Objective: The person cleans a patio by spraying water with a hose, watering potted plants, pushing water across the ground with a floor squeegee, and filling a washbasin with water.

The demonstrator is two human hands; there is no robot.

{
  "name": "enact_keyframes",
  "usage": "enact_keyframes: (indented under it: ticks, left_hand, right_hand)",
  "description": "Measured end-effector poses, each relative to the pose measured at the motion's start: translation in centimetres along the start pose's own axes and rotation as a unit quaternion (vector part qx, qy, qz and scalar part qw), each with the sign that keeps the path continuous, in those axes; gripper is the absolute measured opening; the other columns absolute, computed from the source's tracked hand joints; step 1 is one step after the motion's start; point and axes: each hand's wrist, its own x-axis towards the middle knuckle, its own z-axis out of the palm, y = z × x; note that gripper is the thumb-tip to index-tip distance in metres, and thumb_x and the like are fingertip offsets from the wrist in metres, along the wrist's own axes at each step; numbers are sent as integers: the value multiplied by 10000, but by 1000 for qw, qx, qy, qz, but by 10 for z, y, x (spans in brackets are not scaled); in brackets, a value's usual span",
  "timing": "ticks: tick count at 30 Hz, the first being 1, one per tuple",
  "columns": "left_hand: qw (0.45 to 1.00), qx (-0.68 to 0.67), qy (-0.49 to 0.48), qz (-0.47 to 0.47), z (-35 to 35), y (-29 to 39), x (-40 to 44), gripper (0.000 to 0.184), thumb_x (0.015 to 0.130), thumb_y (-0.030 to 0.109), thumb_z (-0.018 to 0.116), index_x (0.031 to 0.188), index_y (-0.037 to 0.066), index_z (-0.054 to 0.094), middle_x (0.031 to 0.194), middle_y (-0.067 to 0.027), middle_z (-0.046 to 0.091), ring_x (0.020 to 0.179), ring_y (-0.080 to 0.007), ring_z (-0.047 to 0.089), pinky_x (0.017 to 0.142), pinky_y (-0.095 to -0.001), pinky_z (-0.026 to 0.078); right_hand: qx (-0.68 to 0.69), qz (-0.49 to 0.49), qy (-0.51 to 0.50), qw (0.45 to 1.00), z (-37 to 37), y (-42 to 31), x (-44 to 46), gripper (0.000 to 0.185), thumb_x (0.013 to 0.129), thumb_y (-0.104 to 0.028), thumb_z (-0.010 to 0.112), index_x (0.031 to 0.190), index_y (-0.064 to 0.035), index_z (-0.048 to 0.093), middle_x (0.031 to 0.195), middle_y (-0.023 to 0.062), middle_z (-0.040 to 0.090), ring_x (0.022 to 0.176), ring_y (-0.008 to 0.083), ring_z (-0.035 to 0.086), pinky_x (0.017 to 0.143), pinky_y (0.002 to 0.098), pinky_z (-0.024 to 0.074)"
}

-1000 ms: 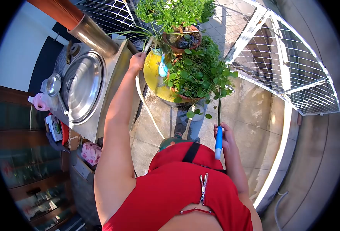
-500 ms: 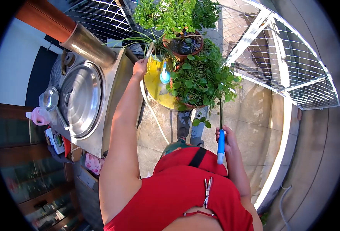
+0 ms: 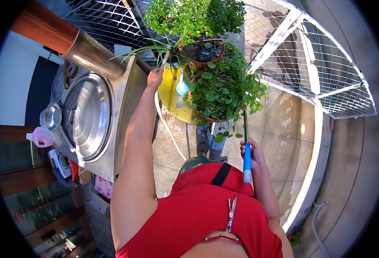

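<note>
Barely any change: left hand [image 3: 155, 77] still curled round pale flexible hose [image 3: 165, 59], left of bushy round-leaved green potted plant [image 3: 224, 92], right hand [image 3: 255, 152] still round blue-handled thin-shafted tool [image 3: 247, 161] at plant's near-right edge, so work holds position.
</note>
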Motion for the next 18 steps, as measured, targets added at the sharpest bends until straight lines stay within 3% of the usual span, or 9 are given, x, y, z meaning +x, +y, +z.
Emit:
enact_keyframes:
  ticks: [10, 13, 18]
  left_hand:
    - [998, 56, 14, -21, 0, -9, -7, 340, 901, 391, 570, 945, 59, 631, 559, 11, 467, 405, -92, 410, 377, -262, 326]
    - [994, 101, 5, -28, -3, -15, -7, 462, 867, 449, 549, 1066, 47, 659, 736, -96, 654, 597, -206, 632, 569, -341, 499]
    - [996, 68, -13, -55, -4, -15, -18, 430, 866, 425, 562, 1051, 51, 664, 686, -67, 632, 546, -176, 604, 518, -321, 483]
  right_hand:
    - [2, 2, -13, 1000, 3, -4, 4, 325, 954, -286, 490, 997, 35, 525, 822, 90, 570, 665, 157, 554, 565, 261, 522]
    - [9, 6, -9, 1000, 2, -5, 7, 268, 952, -262, 495, 1031, -5, 486, 851, 103, 578, 666, 165, 555, 559, 270, 522]
    - [20, -26, 1, 999, 9, -3, 6, 202, 950, -215, 499, 1076, -86, 408, 897, 129, 590, 663, 183, 556, 545, 286, 521]
